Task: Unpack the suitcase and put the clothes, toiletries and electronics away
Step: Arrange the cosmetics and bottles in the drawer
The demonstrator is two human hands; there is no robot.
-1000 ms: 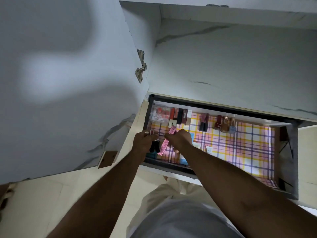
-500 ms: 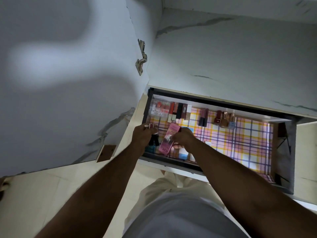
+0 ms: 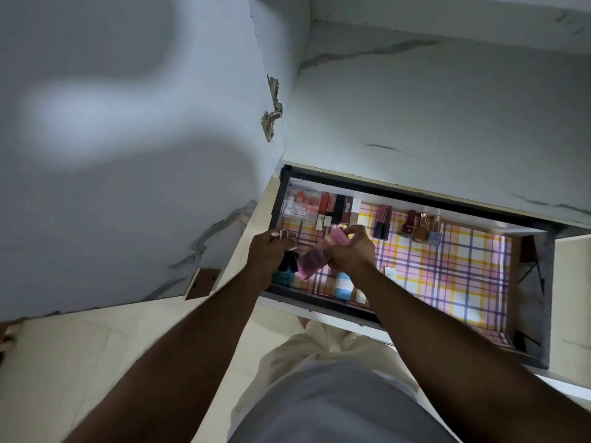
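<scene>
Toiletries are what we are sorting, and from the head view most already stand in the open drawer point(image 3: 412, 199): a clear packet point(image 3: 302, 204) and a row of lipsticks point(image 3: 334, 207) along the far wall, then nail polish bottles point(image 3: 420, 227) further right. Our right hand point(image 3: 351, 251) grasps a pink tube point(image 3: 323, 255) with curled fingers, holding it slanted just above the checked liner point(image 3: 447, 266). Our left hand point(image 3: 268, 254) is clenched round a few small dark bottles point(image 3: 287, 262) at the drawer's left end. We judge the step in hand to be setting the tube down; to do it well we should lay it flat or stand it against the row, without knocking the upright lipsticks beyond it. A blue tube point(image 3: 343, 284) lies near the front rim, close under our right wrist, so we would avoid dragging the forearm back across it. Open liner spreads to the right, well apart from everything. The cupboard door point(image 3: 128, 155) crowds the left side.
</scene>
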